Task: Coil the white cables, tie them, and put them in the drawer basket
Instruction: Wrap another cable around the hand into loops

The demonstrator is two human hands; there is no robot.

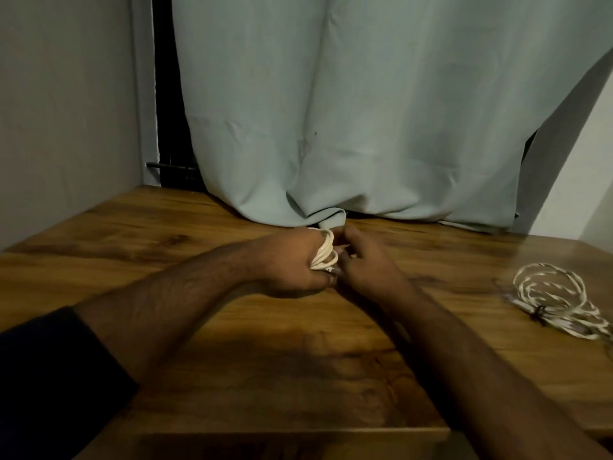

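While bare counter (232, 327) spans toward me, I note left hand (292, 260) gripping coil (326, 254); right hand (361, 260) pinches it, curtain (365, 111) close behind.

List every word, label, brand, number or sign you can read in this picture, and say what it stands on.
None: no readable text shows anywhere.
The coiled white cable gripped in the left hand bears no visible print.
The tied cable bundle on the wooden table has plugs too small and blurred to show markings.
The curtain is plain.
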